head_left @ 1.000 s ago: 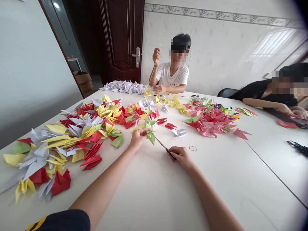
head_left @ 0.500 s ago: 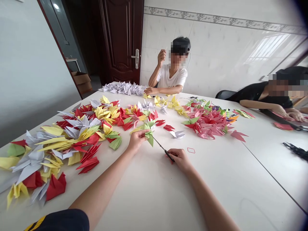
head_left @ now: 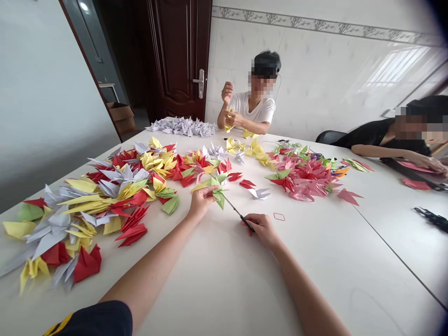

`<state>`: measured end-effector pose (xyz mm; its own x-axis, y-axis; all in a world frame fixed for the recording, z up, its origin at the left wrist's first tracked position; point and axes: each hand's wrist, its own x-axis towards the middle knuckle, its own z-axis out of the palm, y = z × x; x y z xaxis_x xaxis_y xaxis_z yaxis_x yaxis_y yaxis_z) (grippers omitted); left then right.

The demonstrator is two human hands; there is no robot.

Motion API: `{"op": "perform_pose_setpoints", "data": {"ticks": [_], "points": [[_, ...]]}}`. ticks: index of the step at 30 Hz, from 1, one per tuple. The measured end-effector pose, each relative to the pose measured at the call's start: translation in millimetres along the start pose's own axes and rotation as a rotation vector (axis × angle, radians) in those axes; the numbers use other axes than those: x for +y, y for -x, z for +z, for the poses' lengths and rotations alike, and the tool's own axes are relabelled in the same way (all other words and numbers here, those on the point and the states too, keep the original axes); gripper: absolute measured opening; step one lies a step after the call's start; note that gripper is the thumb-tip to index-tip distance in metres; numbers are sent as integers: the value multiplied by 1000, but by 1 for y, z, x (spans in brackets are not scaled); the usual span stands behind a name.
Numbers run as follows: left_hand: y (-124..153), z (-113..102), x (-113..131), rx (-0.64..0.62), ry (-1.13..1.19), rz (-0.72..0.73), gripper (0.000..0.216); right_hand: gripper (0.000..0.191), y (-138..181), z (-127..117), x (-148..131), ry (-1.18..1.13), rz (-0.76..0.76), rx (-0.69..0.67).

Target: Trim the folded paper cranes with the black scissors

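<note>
My left hand (head_left: pixel 203 199) pinches a light green folded paper crane (head_left: pixel 219 192) above the white table. In my right hand (head_left: pixel 262 228) is a thin metal rod with a black handle (head_left: pixel 247 224), slanting up to the left. Its far tip reaches the crane; whether it goes in or only touches cannot be made out. A bit of red shows under my right fingers, mostly hidden. Just beyond my hands lie a red folded paper piece (head_left: pixel 247 184) and a white one (head_left: pixel 259 193).
A large heap of folded paper cranes (head_left: pixel 115 186) spreads at left, a pink and red pile (head_left: pixel 308 177) at right. White cranes (head_left: pixel 184 126) lie at the far edge. Across the table a person (head_left: pixel 257 105) handles yellow cranes; another person (head_left: pixel 381 135) leans in at right. Black cords (head_left: pixel 430 218) lie at right.
My hands stay nearly in place with the crane and the rod. The person opposite has lowered the raised hand and lifted the other, now with yellow paper. The view has shifted slightly.
</note>
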<state>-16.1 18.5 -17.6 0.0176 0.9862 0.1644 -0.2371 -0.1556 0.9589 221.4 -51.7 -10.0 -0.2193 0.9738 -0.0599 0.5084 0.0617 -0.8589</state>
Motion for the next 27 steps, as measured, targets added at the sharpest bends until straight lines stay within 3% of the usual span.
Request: {"op": "perform_pose_setpoints", "data": {"ticks": [7, 15, 27], "points": [[0, -1, -2, 1, -19, 26, 46, 26, 0, 2, 0, -9, 10, 11], [2, 0, 3, 37, -178, 160, 37, 25, 0, 5, 4, 25, -27, 32], [0, -3, 4, 130, -245, 165, 36, 26, 3, 7, 1, -34, -37, 46]]}}
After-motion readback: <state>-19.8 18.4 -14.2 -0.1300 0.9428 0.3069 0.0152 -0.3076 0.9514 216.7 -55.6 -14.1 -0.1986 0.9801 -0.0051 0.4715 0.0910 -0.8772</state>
